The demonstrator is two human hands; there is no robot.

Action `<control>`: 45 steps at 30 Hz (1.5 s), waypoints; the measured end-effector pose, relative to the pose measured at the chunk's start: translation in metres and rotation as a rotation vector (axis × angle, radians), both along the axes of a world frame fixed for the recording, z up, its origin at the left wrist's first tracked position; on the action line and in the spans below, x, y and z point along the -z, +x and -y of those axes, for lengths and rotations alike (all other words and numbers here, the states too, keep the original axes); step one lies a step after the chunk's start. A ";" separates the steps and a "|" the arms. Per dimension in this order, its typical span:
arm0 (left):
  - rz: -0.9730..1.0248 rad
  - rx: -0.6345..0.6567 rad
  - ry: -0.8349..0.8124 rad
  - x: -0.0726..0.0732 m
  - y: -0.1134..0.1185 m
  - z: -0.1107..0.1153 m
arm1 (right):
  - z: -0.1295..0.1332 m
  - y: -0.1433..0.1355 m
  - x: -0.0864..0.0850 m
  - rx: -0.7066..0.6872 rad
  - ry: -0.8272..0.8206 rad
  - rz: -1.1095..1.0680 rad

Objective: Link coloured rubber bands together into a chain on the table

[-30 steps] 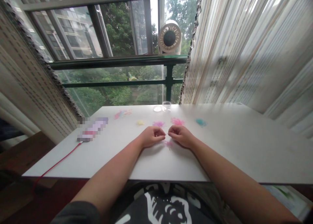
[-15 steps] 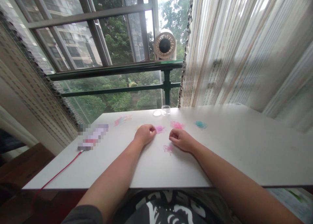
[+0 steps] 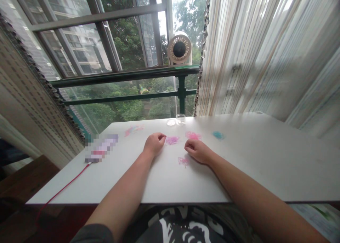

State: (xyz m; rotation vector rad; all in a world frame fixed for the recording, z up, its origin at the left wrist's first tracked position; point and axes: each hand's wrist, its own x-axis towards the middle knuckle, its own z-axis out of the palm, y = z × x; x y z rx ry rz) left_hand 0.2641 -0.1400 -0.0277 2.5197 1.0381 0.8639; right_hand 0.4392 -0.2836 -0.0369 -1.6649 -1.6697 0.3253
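My left hand (image 3: 155, 143) rests on the white table (image 3: 255, 165) with its fingers closed, just left of a purple pile of small strands (image 3: 172, 140); anything in its fingers is too small to name. My right hand (image 3: 196, 150) is curled on the table, its fingertips hidden underneath. Beyond it lies a bright pink pile (image 3: 193, 135), and nearer to me a smaller pink pile (image 3: 183, 161). A teal pile (image 3: 218, 135) sits farther right. At the back left is a mixed pink and blue pile (image 3: 133, 129).
A clear round jar (image 3: 180, 119) and its lid (image 3: 171, 122) stand at the table's back edge. On the left lies a blurred phone-like device (image 3: 102, 148) with a red cable (image 3: 67, 183). A white fan (image 3: 180, 49) is by the window above the railing.
My left hand has shifted slightly left and away from me, uncovering more of the purple pile. My right hand has barely moved.
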 end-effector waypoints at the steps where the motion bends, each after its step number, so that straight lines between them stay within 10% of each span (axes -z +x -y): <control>1: 0.010 -0.008 -0.006 -0.001 -0.003 -0.001 | 0.000 0.001 0.000 0.006 0.003 0.003; 15: -0.186 0.593 -0.203 -0.010 -0.005 0.048 | 0.002 0.003 -0.003 -0.046 -0.095 0.085; 45: -0.074 0.533 -0.255 -0.001 0.004 0.054 | 0.005 -0.004 0.000 -0.147 -0.033 -0.071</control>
